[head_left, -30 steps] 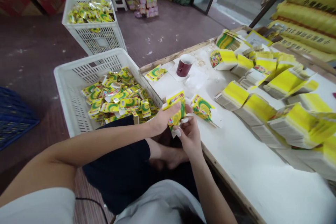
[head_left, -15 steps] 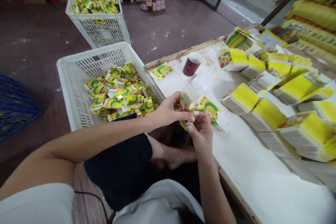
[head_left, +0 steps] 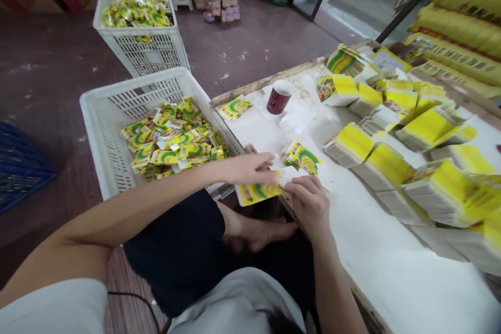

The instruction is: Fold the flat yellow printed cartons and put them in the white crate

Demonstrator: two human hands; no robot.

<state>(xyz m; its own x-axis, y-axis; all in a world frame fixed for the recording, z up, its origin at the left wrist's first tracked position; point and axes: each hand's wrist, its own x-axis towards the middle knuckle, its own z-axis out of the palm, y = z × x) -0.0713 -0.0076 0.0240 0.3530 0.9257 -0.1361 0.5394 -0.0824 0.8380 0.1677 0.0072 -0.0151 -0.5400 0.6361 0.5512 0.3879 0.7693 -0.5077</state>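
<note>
Both my hands press a flattened yellow-and-green carton [head_left: 258,192] against the near edge of the white table [head_left: 376,250]. My left hand [head_left: 250,168] lies over its upper edge with fingers pinched on it. My right hand [head_left: 309,203] curls over its right end. A small pile of the same cartons [head_left: 302,157] lies just beyond my hands. To my left a white plastic crate [head_left: 102,130] holds several folded yellow-green packets [head_left: 172,138].
Stacks of flat yellow cartons [head_left: 410,141] cover the table's right side. A dark red mug [head_left: 279,97] and one loose packet [head_left: 234,108] sit at the far left corner. A second full white crate [head_left: 136,26] stands behind, a blue crate [head_left: 19,167] at the left.
The carton was held upright between my hands above the table edge. It is now laid flat and pressed down at the edge, with both hands lowered onto it.
</note>
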